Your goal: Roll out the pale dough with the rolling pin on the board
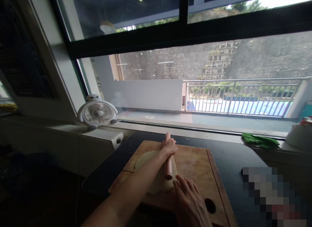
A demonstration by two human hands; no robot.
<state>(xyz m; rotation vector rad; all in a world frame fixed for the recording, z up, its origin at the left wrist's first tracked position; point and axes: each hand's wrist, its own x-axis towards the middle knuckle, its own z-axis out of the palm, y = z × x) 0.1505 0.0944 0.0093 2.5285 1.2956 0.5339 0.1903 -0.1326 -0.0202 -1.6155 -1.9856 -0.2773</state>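
A wooden rolling pin (168, 170) lies lengthwise over a flat, pale sheet of dough (143, 162). My left hand (170, 147) is wrapped around the pin's far part, and my left forearm crosses above the dough. At the near right edge of the dough is my right hand (190, 199), its fingers bent together at that edge, close to the pin's near end. Under the dough is a wooden cutting board (192, 162) with a round hole near its front right corner. My forearm hides part of the dough.
The board rests on a dark table (224, 158) beside a large window. On the left, a white fan (99, 112) stands on the ledge above a white vented unit (104, 136). A green cloth (259, 141) lies at right, near a pale container (299, 134). A blurred patch covers the lower right.
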